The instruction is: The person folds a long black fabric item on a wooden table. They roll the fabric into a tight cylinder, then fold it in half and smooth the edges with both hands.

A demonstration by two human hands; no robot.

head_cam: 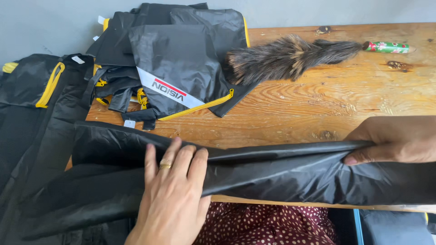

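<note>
Stretching along the near edge of the wooden table [318,104], a long piece of black fabric [272,174] lies folded over on itself, its glossy surface creased lengthwise, and it runs from the left side of the view to the right border. The left hand [175,190] lies flat on top of the fabric near its middle, fingers spread slightly and pressing down, with a gold ring [165,165] on one finger. The right hand [395,140] is at the fabric's right part, thumb and fingers closed in a pinch on the upper fold, holding the edge taut toward the left hand. The fabric's left end widens and drapes off the table corner into more black cloth.

Farther back on the table sits a pile of folded black bags [172,59] with yellow zippers and trim; the top one shows a white diagonal band with a red stripe. A small white tag [129,123] hangs from the front of the pile. Just right of the pile, touching its edge, lies a feather duster [290,56] with dark brown plumes, its green flowered handle [386,46] pointing right. At the far left, another black bag with a yellow zipper [50,84] hangs off the table. Below the table edge a dark red dotted garment [268,224] shows on the person's lap.
</note>
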